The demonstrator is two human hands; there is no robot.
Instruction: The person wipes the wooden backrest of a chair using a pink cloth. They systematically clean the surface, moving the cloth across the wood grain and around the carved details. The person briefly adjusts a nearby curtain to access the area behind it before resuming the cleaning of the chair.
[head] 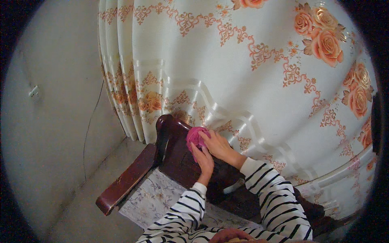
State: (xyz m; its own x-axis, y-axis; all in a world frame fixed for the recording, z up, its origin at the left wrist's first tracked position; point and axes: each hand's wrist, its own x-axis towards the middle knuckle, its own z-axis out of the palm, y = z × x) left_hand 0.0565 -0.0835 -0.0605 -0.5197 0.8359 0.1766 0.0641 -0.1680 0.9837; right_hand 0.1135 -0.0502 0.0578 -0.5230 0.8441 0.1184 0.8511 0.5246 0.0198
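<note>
A bunched pink cloth is between my two hands, at the top rail of a dark wooden bench backrest. My left hand grips its lower side, with the thumb and fingers pointing up. From the right, my right hand presses its fingers into the cloth's folds. Whether the cloth rests on the rail or is held just above it, I cannot tell. Past the rounded dark corner post, a wooden armrest runs toward the lower left.
A long cream curtain with orange roses hangs right behind the backrest. Flower-patterned fabric covers the seat. At the left stand a plain wall with a socket and a thin hanging cable. Grey floor lies beside the armrest.
</note>
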